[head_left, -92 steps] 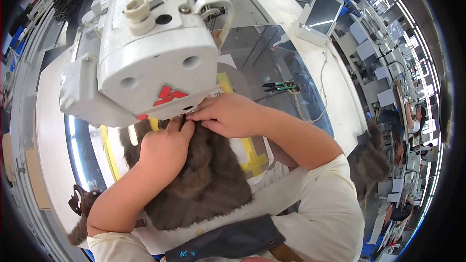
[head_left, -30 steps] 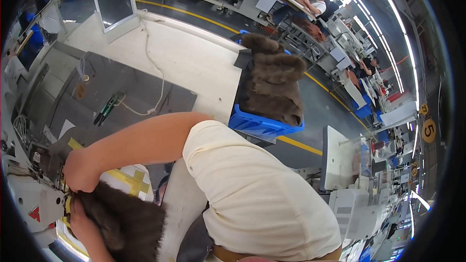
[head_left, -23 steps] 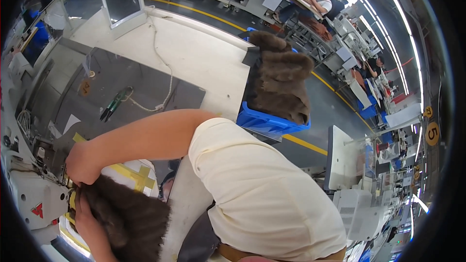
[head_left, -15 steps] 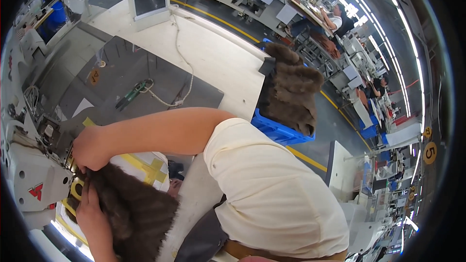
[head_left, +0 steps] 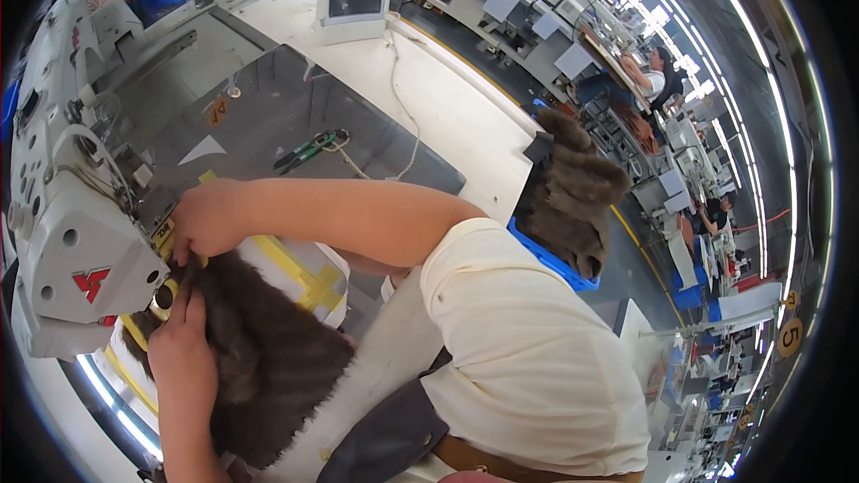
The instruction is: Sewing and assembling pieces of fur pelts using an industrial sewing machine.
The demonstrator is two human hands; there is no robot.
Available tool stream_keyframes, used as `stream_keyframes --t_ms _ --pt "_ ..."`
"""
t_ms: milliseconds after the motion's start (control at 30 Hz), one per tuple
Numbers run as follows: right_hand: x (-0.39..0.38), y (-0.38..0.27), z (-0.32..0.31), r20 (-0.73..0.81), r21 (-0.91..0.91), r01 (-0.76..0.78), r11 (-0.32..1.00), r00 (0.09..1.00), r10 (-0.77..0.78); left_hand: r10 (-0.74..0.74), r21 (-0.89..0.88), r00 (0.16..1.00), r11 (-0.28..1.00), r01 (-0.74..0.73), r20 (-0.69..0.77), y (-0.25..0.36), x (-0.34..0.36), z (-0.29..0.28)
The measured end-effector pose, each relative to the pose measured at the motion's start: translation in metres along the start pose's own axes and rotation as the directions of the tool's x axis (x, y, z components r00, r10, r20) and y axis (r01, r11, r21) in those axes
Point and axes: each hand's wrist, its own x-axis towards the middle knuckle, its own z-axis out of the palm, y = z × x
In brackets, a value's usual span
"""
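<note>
A dark brown fur piece (head_left: 277,340) hangs over the machine's edge towards me, beside a pale surface with a ragged border. My right hand (head_left: 213,219) reaches across from the right and pinches the fur's upper edge next to the white sewing machine head (head_left: 89,259). From below comes my left hand (head_left: 183,353), its fingers straight and pressed together along the same edge, just below the right fingertips. The left thumb is hidden. A small round metal part (head_left: 164,297) of the machine sits close to the left fingertips. Where the fur meets the machine is mostly covered by my hands.
Green-handled snips (head_left: 309,150) on a cord lie on the grey tabletop (head_left: 268,98) beyond my right forearm. Yellow tape (head_left: 309,286) marks a white surface by the fur. More brown fur fills a blue crate (head_left: 559,259) at the right. Other people work at distant benches.
The whole view has shifted, so machine, table and crate appear further right. Both hands stay together at the fur's edge beside the machine head, with no grip visibly let go.
</note>
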Motion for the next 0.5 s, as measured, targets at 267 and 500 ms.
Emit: stream_keyframes --t_ms 267,500 --pt "0.007 0.003 -0.005 0.031 0.095 -0.086 0.992 0.996 0.084 0.000 0.013 1.000 1.000 0.000 0.010 -0.003 0.005 -0.003" --pt "0.020 0.010 -0.004 0.008 0.148 -0.064 0.987 0.998 0.064 -0.009 0.023 1.000 1.000 0.009 -0.020 -0.010 0.006 -0.002"
